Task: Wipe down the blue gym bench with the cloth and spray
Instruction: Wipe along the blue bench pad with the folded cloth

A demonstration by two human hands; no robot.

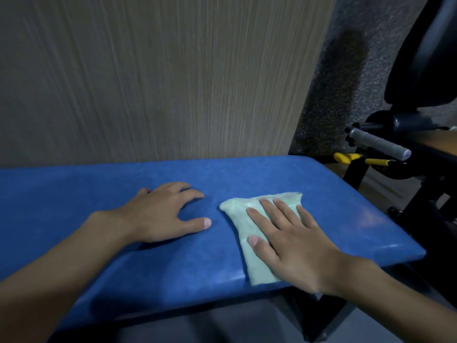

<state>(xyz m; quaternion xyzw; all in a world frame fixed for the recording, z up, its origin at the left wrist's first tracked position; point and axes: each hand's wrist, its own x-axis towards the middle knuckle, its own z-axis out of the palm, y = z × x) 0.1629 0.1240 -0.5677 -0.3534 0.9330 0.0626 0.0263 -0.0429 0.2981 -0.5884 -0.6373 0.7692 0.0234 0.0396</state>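
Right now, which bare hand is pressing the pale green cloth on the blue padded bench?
The right hand, flat on the cloth; the left hand rests on bare bench.

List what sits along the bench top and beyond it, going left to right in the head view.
left hand flat on the blue bench → green cloth → right hand pressing on the cloth → yellow handles → grey grip on the black gym machine
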